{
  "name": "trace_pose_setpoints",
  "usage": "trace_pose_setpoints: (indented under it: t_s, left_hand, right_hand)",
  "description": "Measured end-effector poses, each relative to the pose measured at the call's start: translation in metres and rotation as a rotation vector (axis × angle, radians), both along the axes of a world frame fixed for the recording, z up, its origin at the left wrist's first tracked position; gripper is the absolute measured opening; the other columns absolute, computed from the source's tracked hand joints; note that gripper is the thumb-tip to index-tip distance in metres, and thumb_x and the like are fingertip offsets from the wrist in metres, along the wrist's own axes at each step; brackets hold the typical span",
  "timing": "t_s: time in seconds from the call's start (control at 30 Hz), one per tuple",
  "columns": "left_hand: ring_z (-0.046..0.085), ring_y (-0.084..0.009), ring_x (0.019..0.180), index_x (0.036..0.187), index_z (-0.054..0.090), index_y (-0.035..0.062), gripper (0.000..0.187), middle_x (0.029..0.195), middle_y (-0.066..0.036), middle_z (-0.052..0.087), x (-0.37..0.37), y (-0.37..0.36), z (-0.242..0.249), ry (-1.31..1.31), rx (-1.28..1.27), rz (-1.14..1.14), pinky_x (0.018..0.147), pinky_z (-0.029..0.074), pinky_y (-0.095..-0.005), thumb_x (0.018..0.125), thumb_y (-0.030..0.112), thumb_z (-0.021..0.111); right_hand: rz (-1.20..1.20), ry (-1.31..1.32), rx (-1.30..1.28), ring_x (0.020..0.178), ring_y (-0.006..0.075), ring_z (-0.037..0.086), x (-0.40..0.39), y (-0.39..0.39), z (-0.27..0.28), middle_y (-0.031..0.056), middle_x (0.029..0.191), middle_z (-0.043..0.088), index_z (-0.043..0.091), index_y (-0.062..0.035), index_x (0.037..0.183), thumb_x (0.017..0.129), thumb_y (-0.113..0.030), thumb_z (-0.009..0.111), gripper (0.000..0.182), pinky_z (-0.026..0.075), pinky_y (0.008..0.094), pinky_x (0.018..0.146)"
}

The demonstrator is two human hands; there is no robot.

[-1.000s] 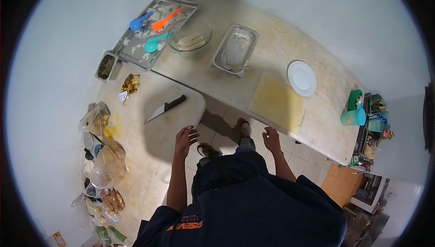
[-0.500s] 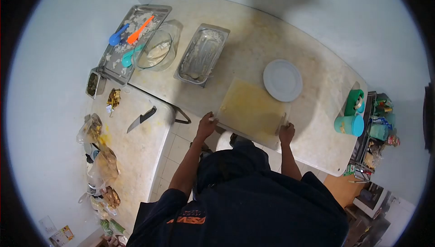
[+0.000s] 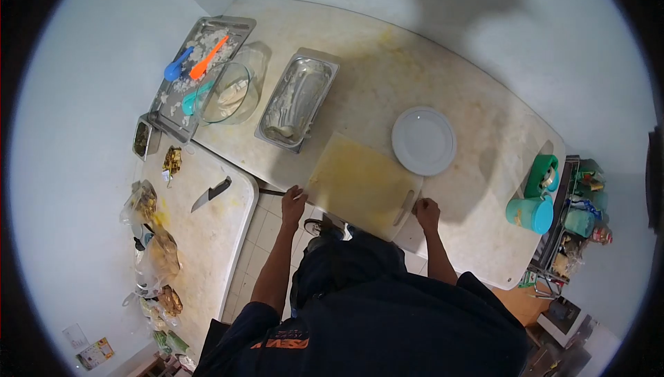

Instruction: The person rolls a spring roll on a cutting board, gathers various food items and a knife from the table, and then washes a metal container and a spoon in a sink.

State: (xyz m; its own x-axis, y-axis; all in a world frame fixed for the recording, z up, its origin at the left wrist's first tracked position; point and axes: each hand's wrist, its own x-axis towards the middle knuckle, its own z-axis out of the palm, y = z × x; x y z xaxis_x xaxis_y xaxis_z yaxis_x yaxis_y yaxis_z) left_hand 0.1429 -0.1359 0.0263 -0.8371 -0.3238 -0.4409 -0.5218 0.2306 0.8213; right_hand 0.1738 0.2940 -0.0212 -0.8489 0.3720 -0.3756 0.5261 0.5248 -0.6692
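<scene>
A yellowish cutting board (image 3: 360, 187) lies at the table's front edge, turned slightly, with its handle slot toward the right. My left hand (image 3: 294, 204) is at the board's left corner, fingers curled around that edge. At the board's right side, beside the slot, my right hand (image 3: 425, 212) has its fingers bent in against the edge. Just behind the board, a round white plate (image 3: 424, 140) rests on the table. To the back left of the board stands a metal pan (image 3: 299, 100) with pale residue inside.
A metal tray (image 3: 238, 28) holds white crumbs and colored spoons, beside a glass bowl (image 3: 228, 93). A knife (image 3: 211, 194) and plastic bags (image 3: 162, 252) lie on the left table (image 3: 207, 238). At right are a turquoise jug (image 3: 529, 214) and a green container (image 3: 538, 175).
The cutting board has shifted left and tilted, its right side now nearer me. Both hands have moved left and slightly toward my body. The camera view has also shifted somewhat.
</scene>
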Motion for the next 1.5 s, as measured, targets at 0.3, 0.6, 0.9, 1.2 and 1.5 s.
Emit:
trace_pose_setpoints:
  t_s: [0.3, 0.6, 0.9, 1.2, 1.5]
  left_hand:
    - [0.064, -0.0222, 0.097, 0.136, 0.039, -0.0071, 0.061, 0.111, -0.015, 0.060, 0.029, 0.011, 0.010, -0.103, 0.229, 0.132, 0.080, 0.054, -0.0318, 0.089, 0.020, 0.066]
    - [0.067, -0.0210, 0.089, 0.134, 0.043, -0.0031, 0.056, 0.108, -0.015, 0.064, 0.031, 0.014, 0.043, -0.313, 0.287, 0.125, 0.068, 0.054, -0.0293, 0.089, 0.023, 0.065]
    - [0.066, -0.0176, 0.087, 0.121, 0.058, -0.0006, 0.039, 0.102, -0.009, 0.067, 0.039, 0.017, 0.034, -0.392, 0.329, 0.067, 0.066, 0.052, -0.0271, 0.092, 0.026, 0.060]
    - [0.065, -0.0173, 0.090, 0.128, 0.056, -0.0033, 0.051, 0.109, -0.013, 0.066, 0.035, 0.043, 0.040, -0.396, 0.281, -0.126, 0.078, 0.053, -0.0306, 0.091, 0.032, 0.064]
    - [0.067, -0.0190, 0.082, 0.123, 0.057, -0.0038, 0.048, 0.105, -0.016, 0.067, 0.051, -0.008, 0.041, -0.299, 0.299, -0.007, 0.067, 0.053, -0.0308, 0.087, 0.026, 0.066]
  right_hand:
    - [-0.648, 0.100, -0.656, 0.067, 0.0204, 0.064, -0.093, 0.025, 0.001, 0.0115, 0.085, 0.063, 0.052, 0.0048, 0.114, 0.092, -0.013, 0.060, 0.028, 0.054, 0.0310, 0.052]
    - [-0.719, 0.333, -0.774, 0.057, 0.0190, 0.060, -0.140, 0.043, 0.001, 0.0140, 0.080, 0.060, 0.054, 0.0082, 0.099, 0.089, -0.002, 0.058, 0.015, 0.053, 0.0295, 0.051]
    - [-0.243, 0.275, -0.287, 0.070, 0.0237, 0.062, -0.166, 0.007, 0.000, 0.0141, 0.085, 0.064, 0.057, 0.0049, 0.113, 0.087, -0.008, 0.056, 0.029, 0.054, 0.0335, 0.065]
    - [1.194, 0.398, 0.111, 0.113, 0.0374, 0.046, -0.039, -0.154, 0.083, 0.0187, 0.116, 0.049, 0.052, -0.0063, 0.121, 0.075, -0.035, 0.073, 0.058, 0.036, 0.0510, 0.096]
    - [1.196, 0.308, 0.156, 0.111, 0.0373, 0.043, -0.039, -0.167, 0.078, 0.0165, 0.114, 0.047, 0.051, -0.0074, 0.113, 0.068, -0.031, 0.078, 0.058, 0.035, 0.0496, 0.096]
